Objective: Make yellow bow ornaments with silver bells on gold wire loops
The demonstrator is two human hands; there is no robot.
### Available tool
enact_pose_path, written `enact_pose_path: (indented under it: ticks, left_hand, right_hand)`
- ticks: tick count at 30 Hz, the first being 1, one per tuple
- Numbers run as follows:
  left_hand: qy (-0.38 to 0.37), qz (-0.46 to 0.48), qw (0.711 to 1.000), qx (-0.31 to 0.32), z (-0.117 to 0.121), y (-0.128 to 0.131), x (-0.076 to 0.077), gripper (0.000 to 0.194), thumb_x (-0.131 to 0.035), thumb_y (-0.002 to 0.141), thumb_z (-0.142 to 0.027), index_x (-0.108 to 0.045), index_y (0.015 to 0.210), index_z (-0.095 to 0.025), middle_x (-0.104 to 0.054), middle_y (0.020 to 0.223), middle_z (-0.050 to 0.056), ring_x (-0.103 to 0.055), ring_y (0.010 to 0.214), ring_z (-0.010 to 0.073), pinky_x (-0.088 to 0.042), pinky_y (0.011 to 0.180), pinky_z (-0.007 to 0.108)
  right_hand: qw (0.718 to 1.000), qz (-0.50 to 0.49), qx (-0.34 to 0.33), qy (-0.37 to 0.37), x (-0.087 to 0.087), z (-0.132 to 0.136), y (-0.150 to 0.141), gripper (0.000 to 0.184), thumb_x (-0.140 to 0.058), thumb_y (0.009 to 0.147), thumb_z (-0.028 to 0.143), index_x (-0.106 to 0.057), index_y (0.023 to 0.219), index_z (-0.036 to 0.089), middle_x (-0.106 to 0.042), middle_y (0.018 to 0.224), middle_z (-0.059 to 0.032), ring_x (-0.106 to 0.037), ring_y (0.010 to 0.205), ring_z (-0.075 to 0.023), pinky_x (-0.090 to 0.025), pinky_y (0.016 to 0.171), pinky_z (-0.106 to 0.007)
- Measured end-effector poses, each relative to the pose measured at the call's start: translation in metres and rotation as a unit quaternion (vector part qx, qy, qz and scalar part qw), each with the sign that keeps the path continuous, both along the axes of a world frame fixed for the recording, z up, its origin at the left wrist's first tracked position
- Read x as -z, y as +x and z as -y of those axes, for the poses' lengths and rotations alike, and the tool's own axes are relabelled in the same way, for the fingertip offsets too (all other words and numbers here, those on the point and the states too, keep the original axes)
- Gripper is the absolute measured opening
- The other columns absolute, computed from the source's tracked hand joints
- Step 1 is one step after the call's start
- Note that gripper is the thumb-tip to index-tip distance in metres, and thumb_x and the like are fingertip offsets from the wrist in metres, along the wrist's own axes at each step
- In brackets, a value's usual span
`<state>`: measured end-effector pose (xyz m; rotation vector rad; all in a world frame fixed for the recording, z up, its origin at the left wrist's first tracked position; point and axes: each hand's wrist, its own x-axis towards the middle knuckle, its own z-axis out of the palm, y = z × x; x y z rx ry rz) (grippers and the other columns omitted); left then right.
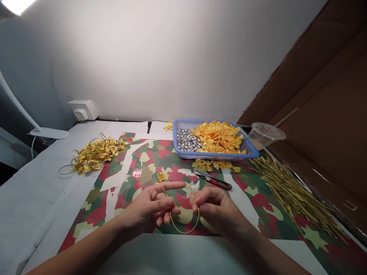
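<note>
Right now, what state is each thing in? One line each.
Desk lamp: lit
Gold wire: bent into a U
Left hand: holding the wire
Right hand: pinching the wire
Blue basket: holding silver beads and yellow bows
Looped bows: heaped
Snips: set down, unheld
Wire bundle: loosely spread
Plastic cup: lid on

Desk [40, 191], white-covered, with patterned sheet [137, 168] in red, green and cream. Directly upon it: blue basket [216, 155]; row of yellow bows [204, 165]; red-and-black snips [215, 181]; sheaf of gold wires [295, 194]; heap of gold bows with wire loops [97, 152].
</note>
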<state>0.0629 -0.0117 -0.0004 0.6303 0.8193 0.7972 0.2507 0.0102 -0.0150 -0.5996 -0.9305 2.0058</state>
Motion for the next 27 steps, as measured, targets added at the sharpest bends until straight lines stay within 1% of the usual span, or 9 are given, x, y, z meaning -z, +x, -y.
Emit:
enact_pose_path:
  ticks: [4, 6, 8, 10, 13, 17, 19, 24, 27]
  left_hand:
    - [-0.017, 0.006, 1.0, -0.02, 0.0, 0.003, 0.003, 0.045, -0.088, 0.051, -0.048, -0.061, 0.067, -0.014, -0.065, 0.051, -0.005, -0.037, 0.026, -0.001, -0.022, 0.026, 0.01]
    - [-0.02, 0.002, 0.999, -0.03, 0.0, 0.004, 0.003, 0.048, -0.086, 0.052, -0.052, -0.059, 0.061, -0.014, -0.062, 0.048, -0.006, -0.036, 0.027, -0.002, -0.022, 0.027, 0.01]
    - [-0.016, -0.007, 0.999, -0.033, 0.001, 0.005, 0.003, 0.048, -0.084, 0.054, -0.054, -0.065, 0.069, -0.013, -0.061, 0.049, -0.005, -0.042, 0.032, -0.0005, -0.027, 0.031, 0.009]
    - [-0.01, -0.021, 0.999, -0.032, 0.001, 0.007, 0.003, 0.048, -0.083, 0.058, -0.051, -0.069, 0.082, -0.013, -0.063, 0.054, -0.003, -0.05, 0.04, 0.0022, -0.033, 0.037, 0.011]
    - [-0.018, -0.048, 0.998, -0.022, 0.003, 0.01, 0.002, 0.047, -0.085, 0.063, -0.04, -0.067, 0.097, -0.013, -0.065, 0.063, -0.002, -0.054, 0.051, 0.0052, -0.038, 0.045, 0.014]
    - [-0.036, -0.078, 0.996, -0.024, 0.004, 0.013, 0.004, 0.049, -0.087, 0.06, -0.036, -0.062, 0.096, -0.013, -0.064, 0.065, -0.002, -0.056, 0.059, 0.0085, -0.039, 0.053, 0.019]
    - [-0.02, -0.1, 0.994, -0.029, 0.004, 0.012, 0.004, 0.05, -0.086, 0.061, -0.038, -0.06, 0.096, -0.014, -0.062, 0.063, -0.003, -0.055, 0.058, 0.0097, -0.039, 0.054, 0.021]
    - [0.042, -0.156, 0.986, -0.03, 0.008, 0.011, 0.002, 0.05, -0.077, 0.068, -0.045, -0.055, 0.103, -0.017, -0.063, 0.068, -0.003, -0.058, 0.064, 0.0135, -0.04, 0.061, 0.025]
    - [0.072, -0.152, 0.985, -0.026, 0.009, 0.011, 0.002, 0.056, -0.075, 0.067, -0.054, -0.053, 0.102, -0.017, -0.063, 0.069, -0.002, -0.058, 0.067, 0.0144, -0.04, 0.065, 0.026]
  right_hand:
    - [1.0, 0.013, -0.006, 0.019, 0.008, 0.001, 0.0, 0.012, -0.087, 0.059, 0.028, -0.078, 0.067, 0.027, -0.074, 0.063, 0.0008, -0.065, 0.058, -0.0078, -0.052, 0.058, -0.017]
    - [0.998, 0.029, 0.002, 0.062, 0.011, 0.001, 0.0, 0.012, -0.085, 0.063, 0.025, -0.078, 0.072, 0.027, -0.074, 0.067, 0.0, -0.067, 0.062, -0.01, -0.053, 0.06, -0.019]
    - [0.99, 0.057, 0.03, 0.127, 0.011, 0.002, 0.001, 0.012, -0.082, 0.067, 0.02, -0.078, 0.074, 0.028, -0.074, 0.069, -0.0001, -0.066, 0.064, -0.012, -0.053, 0.059, -0.021]
    - [0.971, 0.094, 0.081, 0.205, 0.011, 0.004, 0.001, 0.015, -0.079, 0.069, 0.015, -0.078, 0.075, 0.028, -0.072, 0.067, 0.0005, -0.065, 0.064, -0.0127, -0.053, 0.059, -0.023]
    - [0.923, 0.153, 0.163, 0.314, 0.008, 0.006, 0.001, 0.018, -0.075, 0.073, 0.011, -0.077, 0.079, 0.028, -0.07, 0.067, 0.0001, -0.063, 0.064, -0.0137, -0.053, 0.062, -0.025]
    - [0.856, 0.215, 0.223, 0.414, 0.007, 0.006, 0.003, 0.018, -0.073, 0.076, 0.012, -0.077, 0.083, 0.027, -0.063, 0.073, -0.0012, -0.063, 0.069, -0.0148, -0.054, 0.062, -0.025]
    - [0.837, 0.22, 0.217, 0.451, 0.006, 0.007, 0.004, 0.021, -0.071, 0.078, 0.01, -0.077, 0.087, 0.027, -0.063, 0.076, -0.0014, -0.063, 0.071, -0.0144, -0.055, 0.064, -0.024]
    - [0.811, 0.197, 0.142, 0.532, 0.006, 0.011, 0.003, 0.03, -0.065, 0.08, 0.0, -0.075, 0.097, 0.022, -0.07, 0.086, -0.0059, -0.069, 0.076, -0.0143, -0.057, 0.07, -0.021]
    - [0.82, 0.176, 0.131, 0.528, 0.008, 0.013, 0.001, 0.031, -0.063, 0.08, -0.002, -0.075, 0.098, 0.02, -0.073, 0.087, -0.0078, -0.071, 0.078, -0.0156, -0.057, 0.072, -0.022]
